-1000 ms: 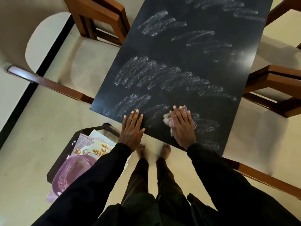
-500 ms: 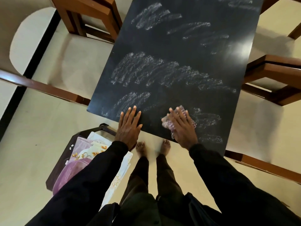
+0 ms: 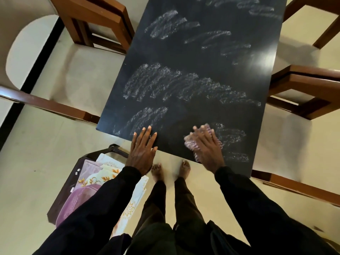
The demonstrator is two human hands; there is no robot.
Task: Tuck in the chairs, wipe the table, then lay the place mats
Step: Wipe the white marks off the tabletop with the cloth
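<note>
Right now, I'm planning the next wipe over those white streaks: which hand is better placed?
Right, probably. The right hand presses the cloth flat on the table, next to white streaks. The left hand rests bare on the near edge, holding no cloth.

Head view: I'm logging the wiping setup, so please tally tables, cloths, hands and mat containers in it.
Table: 1
Cloth: 1
Hands: 2, the left hand and the right hand
Dark container of place mats: 1
Total: 5
</note>
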